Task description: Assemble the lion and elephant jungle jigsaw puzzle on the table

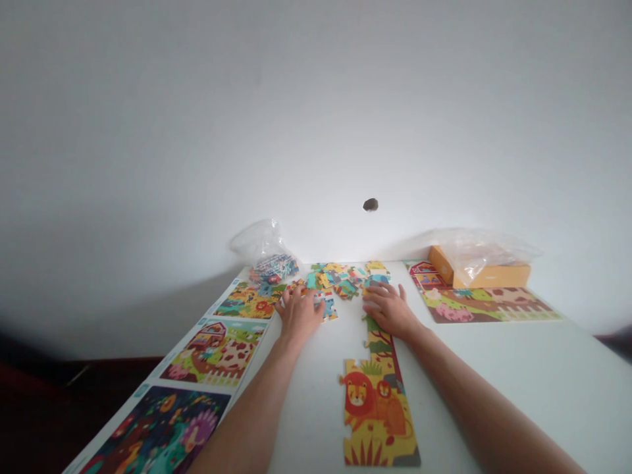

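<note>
Head view: jigsaw pieces [328,280], picture sheet [216,352] print unreadable

My L hand [297,315] hides whatever pcs lie under palm; R hand [390,309] blocks top end of lion puzzle [376,401]. Loose pcs [336,280] too small, pics unreadable. Bagged pcs [273,268] blurred thru plastic [257,240]. Dark picture sheet [158,428] cut off by bottom edge, same w/ my forearms [247,421].

matt cardboard jigsaw pieces [332,280], glossy clear plastic bag [476,253], smooth white tabletop [523,372], matt cardboard box [494,277]
</note>
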Demonstrator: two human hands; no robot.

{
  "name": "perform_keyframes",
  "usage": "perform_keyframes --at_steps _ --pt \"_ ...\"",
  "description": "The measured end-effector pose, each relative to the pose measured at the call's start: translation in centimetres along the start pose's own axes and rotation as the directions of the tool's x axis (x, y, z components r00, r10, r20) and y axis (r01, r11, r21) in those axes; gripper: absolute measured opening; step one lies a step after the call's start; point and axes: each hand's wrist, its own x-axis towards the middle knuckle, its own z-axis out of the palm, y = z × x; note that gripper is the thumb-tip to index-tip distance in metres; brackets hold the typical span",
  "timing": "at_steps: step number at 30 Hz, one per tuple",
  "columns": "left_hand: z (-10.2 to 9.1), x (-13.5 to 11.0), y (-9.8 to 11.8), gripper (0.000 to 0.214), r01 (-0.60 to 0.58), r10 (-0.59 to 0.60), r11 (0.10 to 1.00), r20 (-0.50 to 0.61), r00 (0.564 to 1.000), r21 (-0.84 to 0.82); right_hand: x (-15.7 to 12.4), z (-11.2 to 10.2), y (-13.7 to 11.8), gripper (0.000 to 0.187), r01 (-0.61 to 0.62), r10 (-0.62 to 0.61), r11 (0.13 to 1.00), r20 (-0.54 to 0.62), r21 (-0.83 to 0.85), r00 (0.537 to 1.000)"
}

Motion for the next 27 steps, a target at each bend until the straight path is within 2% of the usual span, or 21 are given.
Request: perform_keyframes --at_steps 5,6,8,10,12,19,22,27 --pt "0.0 0.0 0.0 0.032 0.015 -0.015 1.0 -0.01 1.0 0.01 0.2 0.0 0.2 0.029 -0.074 0.073 0.997 -0.076 -0.012 0.994" --pt "0.0 -0.1 0.1 0.033 -0.027 0.027 1.0 -0.009 1.0 0.003 0.2 0.0 0.1 0.03 -0.061 0.06 0.998 -0.071 -0.008 0.996" --pt "0.1 -0.3 0.4 0.039 -0.184 0.185 0.983 0.014 0.983 -0.026 0.1 -0.1 -0.1 0.034 0.0 0.0 1.0 -0.03 0.006 1.0" --pt "0.1 -0.7 0.7 0.045 -0.353 0.357 0.933 0.057 0.932 -0.071 0.0 -0.1 -0.2 0.037 0.067 -0.068 0.997 0.026 0.024 0.997" --pt "0.0 -1.0 1.0 0.045 -0.432 0.442 0.895 0.089 0.892 -0.11 0.0 0.0 -0.2 0.037 0.088 -0.09 0.995 0.056 0.035 0.994" --pt "-0.8 -1.1 1.2 0.04 -0.396 0.407 0.909 0.067 0.911 -0.13 0.2 0.4 0.5 0.032 -0.016 0.016 1.0 -0.013 0.01 1.0" --pt "-0.8 -1.1 1.2 0.035 -0.406 0.414 0.905 0.047 0.909 -0.128 0.2 0.3 0.5 0.035 0.018 -0.018 0.999 0.005 0.028 1.0" --pt "-0.1 -1.2 1.2 0.028 -0.379 0.382 0.914 -0.005 0.924 -0.148 -0.1 -0.3 -0.2 0.042 0.139 -0.144 0.987 0.065 0.079 0.987"
